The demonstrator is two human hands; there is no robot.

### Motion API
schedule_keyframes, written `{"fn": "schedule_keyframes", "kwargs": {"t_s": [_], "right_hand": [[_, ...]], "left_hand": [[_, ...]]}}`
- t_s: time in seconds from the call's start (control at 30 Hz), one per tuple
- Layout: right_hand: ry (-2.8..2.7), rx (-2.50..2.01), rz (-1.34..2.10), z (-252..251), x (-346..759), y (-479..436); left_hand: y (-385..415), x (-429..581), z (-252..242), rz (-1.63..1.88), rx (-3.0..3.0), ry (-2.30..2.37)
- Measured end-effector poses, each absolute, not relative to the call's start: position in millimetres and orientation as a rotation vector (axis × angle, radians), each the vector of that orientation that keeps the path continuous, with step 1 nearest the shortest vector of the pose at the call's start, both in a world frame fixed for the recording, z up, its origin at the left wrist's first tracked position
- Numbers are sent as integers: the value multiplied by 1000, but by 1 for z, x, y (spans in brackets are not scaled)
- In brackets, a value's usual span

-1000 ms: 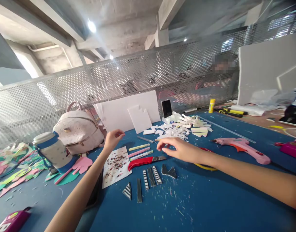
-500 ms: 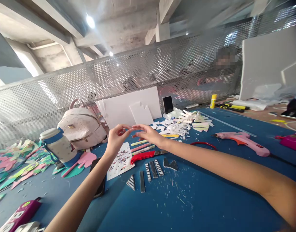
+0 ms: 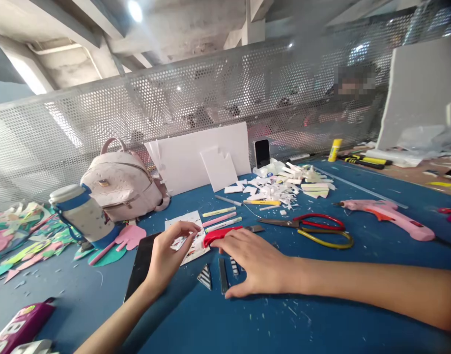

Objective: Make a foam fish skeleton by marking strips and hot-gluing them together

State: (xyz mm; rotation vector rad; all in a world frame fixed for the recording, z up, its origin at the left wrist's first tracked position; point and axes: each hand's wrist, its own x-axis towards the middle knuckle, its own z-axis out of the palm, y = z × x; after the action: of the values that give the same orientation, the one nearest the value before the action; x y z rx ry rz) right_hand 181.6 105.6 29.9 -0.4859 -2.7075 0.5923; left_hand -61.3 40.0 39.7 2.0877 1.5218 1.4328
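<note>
My left hand (image 3: 171, 253) hovers over a white sheet (image 3: 192, 220) strewn with small dark bits. Its thumb and index fingertips come together in a pinch; anything between them is too small to make out. My right hand (image 3: 260, 258) is open above the table, thumb and fingers apart. Under and beside it lie a dark strip (image 3: 223, 276), a striped strip (image 3: 234, 266) and a striped triangular piece (image 3: 205, 277). Partly behind its fingers is a red-handled utility knife (image 3: 214, 237). Other small pieces seen earlier are hidden by this hand.
Scissors (image 3: 323, 226) and a pink glue gun (image 3: 391, 215) lie at right. Several markers (image 3: 220, 212) lie behind the knife, white scraps (image 3: 273, 189) farther back. A black phone (image 3: 139, 265), bottle (image 3: 87, 216), backpack (image 3: 122, 189) and power strip (image 3: 22, 324) are left.
My hands were together above the markers and have separated. My right hand has come down towards the dark strips, spreading its fingers. My left hand has lowered over the sheet. The scissors are now uncovered.
</note>
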Motion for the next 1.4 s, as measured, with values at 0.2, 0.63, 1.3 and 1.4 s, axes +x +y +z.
{"fn": "schedule_keyframes", "kwargs": {"t_s": [0.2,0.63,1.3,1.4], "right_hand": [[-2739,-515,545,19,166,104],[-2770,-710,460,34,186,117],[-2789,-745,540,33,206,118],[-2776,-762,553,28,213,122]], "left_hand": [[34,-69,25,1452,2233,1518],[28,-65,19,1449,2254,1498],[18,-62,19,1019,1958,1733],[17,-63,20,935,1920,1754]]}}
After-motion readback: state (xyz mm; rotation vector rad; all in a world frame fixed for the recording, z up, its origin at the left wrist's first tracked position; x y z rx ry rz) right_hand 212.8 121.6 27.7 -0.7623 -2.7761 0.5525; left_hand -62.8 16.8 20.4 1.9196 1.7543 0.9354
